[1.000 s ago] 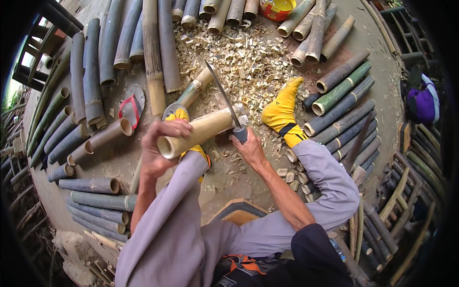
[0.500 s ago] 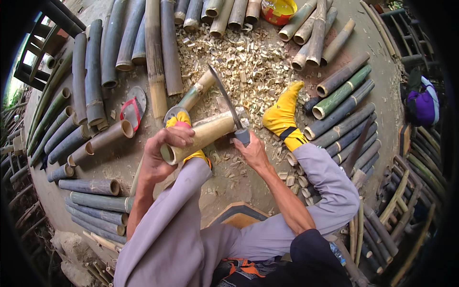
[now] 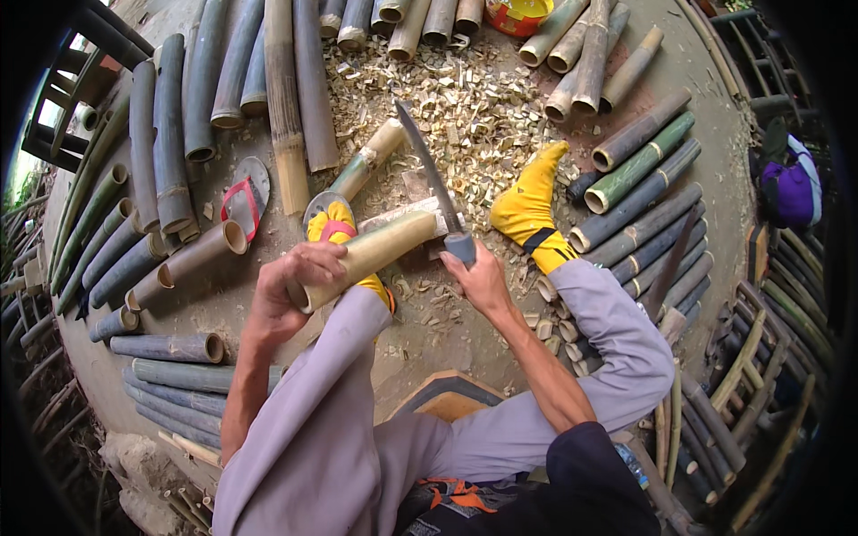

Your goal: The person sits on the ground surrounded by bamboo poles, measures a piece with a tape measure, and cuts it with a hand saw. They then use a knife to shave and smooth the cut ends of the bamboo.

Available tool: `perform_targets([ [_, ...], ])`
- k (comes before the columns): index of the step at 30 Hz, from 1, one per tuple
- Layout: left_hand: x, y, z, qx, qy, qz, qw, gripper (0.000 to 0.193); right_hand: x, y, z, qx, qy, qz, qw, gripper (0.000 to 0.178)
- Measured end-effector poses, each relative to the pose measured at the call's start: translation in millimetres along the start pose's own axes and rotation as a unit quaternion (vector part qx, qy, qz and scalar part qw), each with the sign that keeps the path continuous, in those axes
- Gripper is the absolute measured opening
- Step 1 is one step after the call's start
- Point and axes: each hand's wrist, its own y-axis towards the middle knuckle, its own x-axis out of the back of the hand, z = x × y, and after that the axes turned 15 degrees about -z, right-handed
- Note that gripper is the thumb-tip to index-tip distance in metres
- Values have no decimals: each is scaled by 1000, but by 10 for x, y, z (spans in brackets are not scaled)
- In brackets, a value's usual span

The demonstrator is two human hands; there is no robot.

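Observation:
My left hand [image 3: 299, 284] is closed around the near end of a pale, peeled bamboo tube [image 3: 384, 250], which slants up to the right. In my right hand [image 3: 480, 275] is the grey handle of a machete [image 3: 427, 165]. Its long dark blade points away from me, and its lower part stands just beside the tube's far end. Behind that end lies a pale wooden block [image 3: 413, 214], partly hidden by the tube and blade. Another bamboo piece [image 3: 371, 158] with a greenish middle lies farther off, by my left foot in a yellow sock [image 3: 335, 221].
Wood chips [image 3: 447, 98] cover the ground ahead. Bamboo tubes [image 3: 170, 134] lie in rows on the left, with more tubes [image 3: 643, 214] on the right. A loose sandal [image 3: 248, 201] lies at left. A red and yellow bucket [image 3: 518, 16] stands at the far edge.
My left hand has shifted a little left and down with the bamboo tube, whose far end has drawn back from the blade. The machete has moved slightly to the right.

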Motion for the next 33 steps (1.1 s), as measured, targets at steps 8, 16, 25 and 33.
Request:
perform_targets([
  [8, 46, 102, -16, -65, 83, 86, 991, 34, 5, 111, -40, 80, -90, 15, 993, 43],
  [16, 100, 58, -37, -83, 118, 97, 985, 33, 202, -153, 519, 178, 45, -85, 979, 36],
  [25, 102, -51, 84, -53, 87, 41, 994, 34, 109, 148, -115, -27, -59, 66, 996, 57],
  [33, 164, -342, 352, 156, 148, -187, 958, 37, 1565, 594, 23, 102, -154, -252, 950, 51],
])
